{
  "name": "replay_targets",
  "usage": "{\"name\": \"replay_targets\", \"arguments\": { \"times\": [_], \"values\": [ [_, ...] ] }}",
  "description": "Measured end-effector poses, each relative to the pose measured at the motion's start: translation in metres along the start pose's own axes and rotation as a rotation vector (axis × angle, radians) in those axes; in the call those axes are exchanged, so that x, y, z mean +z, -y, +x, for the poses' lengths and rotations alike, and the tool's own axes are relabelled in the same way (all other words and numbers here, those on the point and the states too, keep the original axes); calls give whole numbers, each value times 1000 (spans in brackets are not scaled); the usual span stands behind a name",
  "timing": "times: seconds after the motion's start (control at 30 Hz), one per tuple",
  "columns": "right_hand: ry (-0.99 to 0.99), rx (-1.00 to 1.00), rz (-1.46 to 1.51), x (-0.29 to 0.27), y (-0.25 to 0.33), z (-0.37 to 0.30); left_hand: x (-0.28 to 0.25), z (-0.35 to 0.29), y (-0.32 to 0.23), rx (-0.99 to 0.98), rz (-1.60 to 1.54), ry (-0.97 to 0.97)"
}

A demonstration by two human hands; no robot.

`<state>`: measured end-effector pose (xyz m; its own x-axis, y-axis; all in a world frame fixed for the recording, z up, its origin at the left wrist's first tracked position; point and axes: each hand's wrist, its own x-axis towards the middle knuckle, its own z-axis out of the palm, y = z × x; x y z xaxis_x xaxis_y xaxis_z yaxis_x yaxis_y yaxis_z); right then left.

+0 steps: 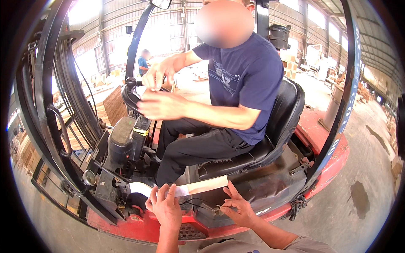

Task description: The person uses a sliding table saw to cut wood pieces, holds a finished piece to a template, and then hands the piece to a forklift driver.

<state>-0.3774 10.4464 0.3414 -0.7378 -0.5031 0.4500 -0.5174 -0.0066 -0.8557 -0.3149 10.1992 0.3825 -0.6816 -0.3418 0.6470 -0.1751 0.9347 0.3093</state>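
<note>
My left hand (165, 206) is closed on a long flat strip (206, 185), its fingers over the near edge. The strip is pale tan on the right and white on the left, where the white part bends down; its material is unclear. At the strip's right end, the raised index finger of my right hand (239, 210) touches or nearly touches the corner. Between that hand's thumb and other fingers sits a small thin stick-like thing (220, 205), too small to name. Both hands are beside a red forklift (312, 126), in front of its black seat base.
A person in a dark blue T-shirt (253, 80) sits on the forklift's black seat (291, 109), hands blurred near the steering wheel (130, 99). The mast (71, 84) rises at left. A grey post (344, 92) stands at right. Another person (143, 63) is far back near stacked boards (114, 105).
</note>
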Motion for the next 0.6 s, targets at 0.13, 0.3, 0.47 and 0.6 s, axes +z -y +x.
{"name": "replay_targets", "arguments": {
  "times": [0.13,0.3,0.47,0.6],
  "values": [
    [3,-1,26,1,-2,0,-2,0,-1,-5,2,4],
    [-2,0,13,1,1,0,-1,0,0,-2,4,2],
    [2,-6,-8,-1,1,0,0,0,0,5,-1,-6],
    [5,8,1,0,1,0,-1,0,0,3,1,0]
  ]
}}
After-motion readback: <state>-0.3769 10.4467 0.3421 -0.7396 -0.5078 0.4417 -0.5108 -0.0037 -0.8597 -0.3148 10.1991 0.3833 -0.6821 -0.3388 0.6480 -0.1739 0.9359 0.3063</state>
